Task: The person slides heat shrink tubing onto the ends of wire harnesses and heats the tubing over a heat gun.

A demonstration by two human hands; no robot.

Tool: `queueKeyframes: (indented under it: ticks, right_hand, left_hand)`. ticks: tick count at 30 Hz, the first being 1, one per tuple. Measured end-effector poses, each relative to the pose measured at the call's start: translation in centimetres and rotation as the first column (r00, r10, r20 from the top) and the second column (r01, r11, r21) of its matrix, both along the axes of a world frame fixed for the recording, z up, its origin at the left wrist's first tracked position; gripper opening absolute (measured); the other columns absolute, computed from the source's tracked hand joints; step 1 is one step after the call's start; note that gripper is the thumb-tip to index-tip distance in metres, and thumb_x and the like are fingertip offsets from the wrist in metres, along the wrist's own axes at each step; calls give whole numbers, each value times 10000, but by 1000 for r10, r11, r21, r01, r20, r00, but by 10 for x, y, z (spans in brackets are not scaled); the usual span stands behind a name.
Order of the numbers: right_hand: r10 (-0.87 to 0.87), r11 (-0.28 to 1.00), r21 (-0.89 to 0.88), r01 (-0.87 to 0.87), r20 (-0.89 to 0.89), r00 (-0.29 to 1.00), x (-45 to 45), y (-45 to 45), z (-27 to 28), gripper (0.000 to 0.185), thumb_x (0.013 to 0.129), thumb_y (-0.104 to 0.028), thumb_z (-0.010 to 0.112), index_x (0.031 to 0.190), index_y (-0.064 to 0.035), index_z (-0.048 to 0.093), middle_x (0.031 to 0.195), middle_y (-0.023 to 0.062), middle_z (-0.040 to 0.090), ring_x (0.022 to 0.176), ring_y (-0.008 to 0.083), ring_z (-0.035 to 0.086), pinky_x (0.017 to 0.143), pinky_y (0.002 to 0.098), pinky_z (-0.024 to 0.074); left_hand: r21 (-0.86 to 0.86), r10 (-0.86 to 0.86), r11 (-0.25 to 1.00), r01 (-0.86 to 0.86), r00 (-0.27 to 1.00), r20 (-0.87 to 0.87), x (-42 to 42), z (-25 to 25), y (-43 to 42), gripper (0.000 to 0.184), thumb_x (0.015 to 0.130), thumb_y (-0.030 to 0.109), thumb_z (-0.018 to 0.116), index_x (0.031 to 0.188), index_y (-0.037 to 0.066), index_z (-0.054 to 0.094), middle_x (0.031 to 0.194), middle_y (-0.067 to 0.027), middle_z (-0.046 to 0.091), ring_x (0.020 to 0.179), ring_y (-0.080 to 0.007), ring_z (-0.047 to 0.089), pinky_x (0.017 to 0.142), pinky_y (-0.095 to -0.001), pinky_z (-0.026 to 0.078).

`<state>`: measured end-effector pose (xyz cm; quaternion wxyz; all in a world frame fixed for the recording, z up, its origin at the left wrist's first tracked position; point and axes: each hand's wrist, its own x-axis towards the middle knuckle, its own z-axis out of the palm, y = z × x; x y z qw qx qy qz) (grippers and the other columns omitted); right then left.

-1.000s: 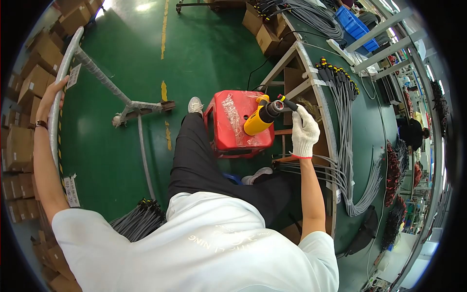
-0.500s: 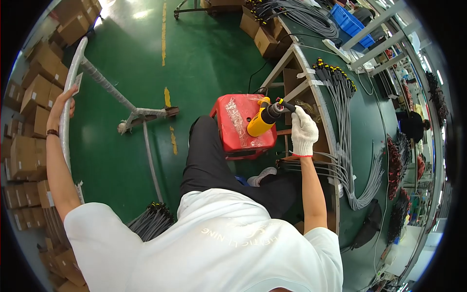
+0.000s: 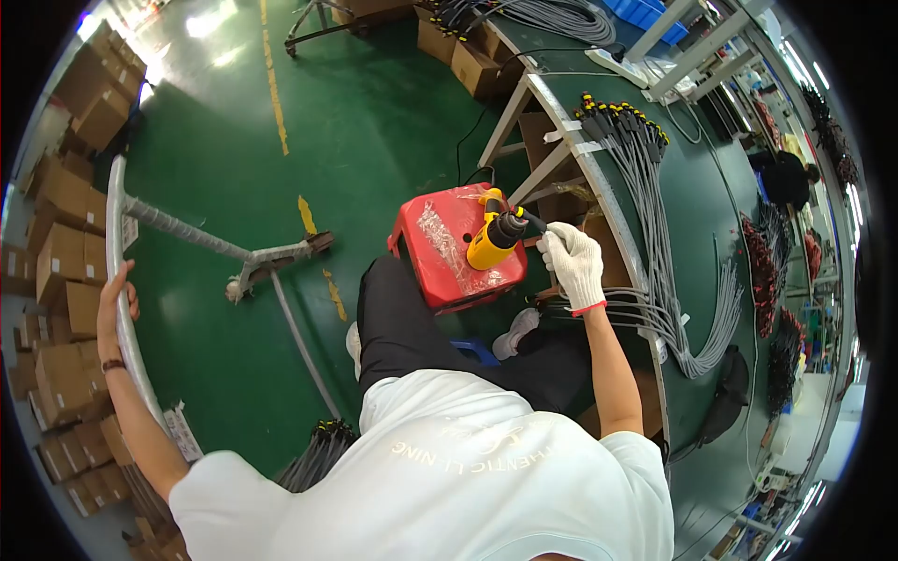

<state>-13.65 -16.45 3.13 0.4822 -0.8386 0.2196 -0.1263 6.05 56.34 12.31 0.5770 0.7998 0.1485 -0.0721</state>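
My bare left hand [image 3: 116,307] is wrapped round the plastic-wrapped rail [image 3: 116,220] of a metal rack at the left. On my right hand [image 3: 573,264] is a white knitted glove with a red cuff. Its fingers pinch a black cable end [image 3: 533,221] with a yellow tip, held by the dark nozzle of a yellow heat gun [image 3: 490,245]. Whether cable and nozzle touch I cannot tell. The heat gun stands nozzle up on a red plastic stool [image 3: 436,266] with clear tape across its top.
Grey cables [image 3: 645,201] with black and yellow ends lie along the green workbench [image 3: 697,178] at the right. More cables [image 3: 323,453] hang low by the rack. Cardboard boxes [image 3: 65,257] are stacked at far left. A person [image 3: 784,178] is beyond the bench.
My view has shifted and turned slightly. My left hand has stayed on the rail, now lower in view. The gloved right hand still holds the black cable end by the nozzle.
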Motion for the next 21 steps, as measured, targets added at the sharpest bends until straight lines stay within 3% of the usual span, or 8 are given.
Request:
queueKeyframes:
  ticks: [1,3,6,9,10,13,17,21]
  right_hand:
    - [-26,981,191,35,-52,998,0,3,5,210,942,-191,639,1048,-28,718,804,72,723,624,138,654,588,266,520]
    - [6,920,388,54,-151,988,3,8,30,211,946,-189,624,998,2,699,741,40,671,557,77,556,512,228,458]
    - [69,825,559,89,-256,964,9,0,42,167,891,-167,667,919,-3,688,650,13,592,454,67,450,426,224,373]
    - [136,694,716,79,-238,962,12,-4,46,169,884,-156,647,872,11,672,608,-2,548,419,59,414,394,218,333]
    - [105,603,779,173,-292,951,15,-5,42,179,897,-142,602,838,22,640,579,-15,517,405,54,397,371,212,308]
    - [79,452,859,239,-305,949,19,0,38,228,928,-179,540,857,22,620,529,-69,414,394,53,350,377,232,265]
    - [168,269,947,173,-223,960,20,-8,21,177,908,-157,513,858,1,577,521,-79,404,354,52,300,337,238,226]
    - [199,243,952,186,-236,951,24,-8,25,167,916,-167,495,826,-34,544,517,-89,397,346,45,299,323,235,222]
  left_hand:
    - [-11,1,1000,-1,1000,-6,0,0,1,608,965,481,653,1359,36,526,619,38,439,422,-53,415,401,-212,317]
    - [-31,-1,1000,0,1000,-27,-3,5,-7,614,966,478,655,1364,30,522,629,35,436,431,-51,410,406,-210,311]
    - [-45,8,999,-8,1000,3,-7,5,-12,615,974,467,647,1362,8,514,625,33,438,436,-49,426,405,-206,333]
    - [-25,-23,999,24,999,33,-9,2,-8,643,972,473,646,1367,-13,502,617,24,443,441,-61,449,411,-218,365]
    - [0,-37,999,37,999,28,-8,1,-4,646,971,474,646,1367,-14,502,614,22,444,440,-65,452,411,-222,369]
    - [41,-30,999,30,999,13,1,3,-4,636,955,483,666,1337,-8,533,601,18,442,436,-78,461,413,-233,373]
    - [61,-6,998,4,1000,30,1,1,-3,556,935,485,690,1234,24,607,579,19,444,433,-79,464,413,-230,370]
    - [122,24,992,-26,1000,16,2,6,-9,477,924,480,705,1123,50,649,557,22,450,433,-81,474,414,-228,372]
